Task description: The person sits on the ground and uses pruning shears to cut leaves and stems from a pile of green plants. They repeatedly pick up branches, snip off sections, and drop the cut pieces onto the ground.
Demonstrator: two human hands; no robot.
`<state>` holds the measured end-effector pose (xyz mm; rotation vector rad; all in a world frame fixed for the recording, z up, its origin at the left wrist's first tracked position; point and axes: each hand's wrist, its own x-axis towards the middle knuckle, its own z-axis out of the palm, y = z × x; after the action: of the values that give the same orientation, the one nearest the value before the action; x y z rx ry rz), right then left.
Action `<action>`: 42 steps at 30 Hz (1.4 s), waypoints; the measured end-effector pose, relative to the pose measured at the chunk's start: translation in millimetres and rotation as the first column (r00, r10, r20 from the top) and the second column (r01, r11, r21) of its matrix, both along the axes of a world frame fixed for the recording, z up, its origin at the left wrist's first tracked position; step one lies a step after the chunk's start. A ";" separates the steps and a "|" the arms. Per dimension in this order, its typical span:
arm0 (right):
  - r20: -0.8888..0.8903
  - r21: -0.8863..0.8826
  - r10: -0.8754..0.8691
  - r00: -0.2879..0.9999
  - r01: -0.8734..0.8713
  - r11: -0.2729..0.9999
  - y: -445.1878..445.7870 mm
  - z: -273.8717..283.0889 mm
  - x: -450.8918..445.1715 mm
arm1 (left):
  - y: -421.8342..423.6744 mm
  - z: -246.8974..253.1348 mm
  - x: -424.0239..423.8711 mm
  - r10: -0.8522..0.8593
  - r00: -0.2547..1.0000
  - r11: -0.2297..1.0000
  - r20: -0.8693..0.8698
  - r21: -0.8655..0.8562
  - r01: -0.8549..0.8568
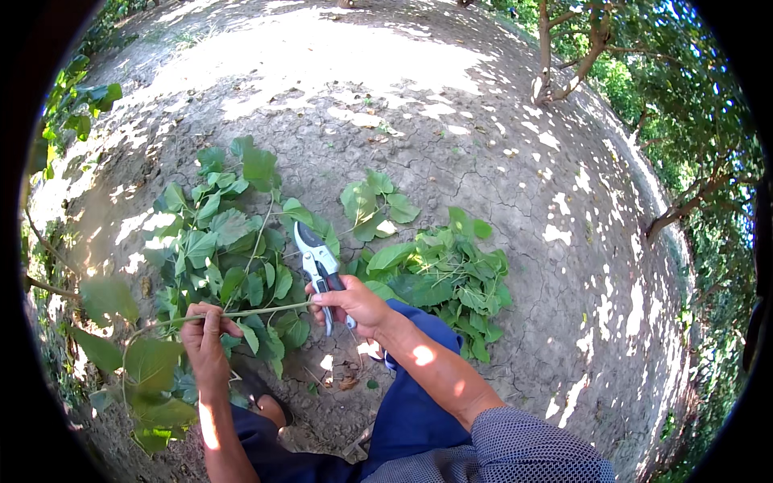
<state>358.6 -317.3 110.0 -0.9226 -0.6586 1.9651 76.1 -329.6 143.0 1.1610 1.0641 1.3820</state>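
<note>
A long green leafy shoot [259, 311] stretches across both hands. My left hand [207, 329] pinches it between thumb and fingers. Leaves [151, 368] on the shoot hang down at the left, below that hand. In my right hand [353, 307] lie the pruning shears [319, 256], blades pointing up and away from me. Thumb and fingers of the same hand also pinch the shoot's right end against the handles. Beneath the shoot, a heap of cut leafy branches [211, 235] covers the ground.
A smaller pile of cut leafy sprigs [453, 278] lies beside my right knee. One leafy sprig [369, 205] rests between the piles. Cracked dry soil [543, 302] spreads around. Trees [543, 60] stand at the right, and leafy branches [78, 115] reach in from the left.
</note>
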 end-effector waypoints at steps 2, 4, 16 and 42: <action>0.012 0.000 -0.017 1.000 0.017 1.000 0.8 1.6 0.7 | -2.3 1.7 5.4 0.010 0.999 1.000 0.042 0.000 -0.010; 0.017 -0.004 -0.042 0.999 0.042 0.999 1.5 3.7 2.1 | -1.9 5.3 11.5 0.018 0.996 1.000 0.093 0.010 -0.019; 0.149 0.066 -0.129 0.981 0.120 0.991 0.0 17.4 -2.5 | 3.0 -7.1 12.9 0.151 0.969 0.987 0.194 -0.080 -0.138; 0.240 0.104 -0.244 0.940 0.225 0.969 2.7 8.5 -10.3 | -3.0 14.9 -10.7 0.364 0.917 0.921 -0.165 0.214 -0.327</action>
<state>348.2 -314.6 118.4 -1.1593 -0.7235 1.6174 65.4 -332.6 157.9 1.3112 1.3609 1.6931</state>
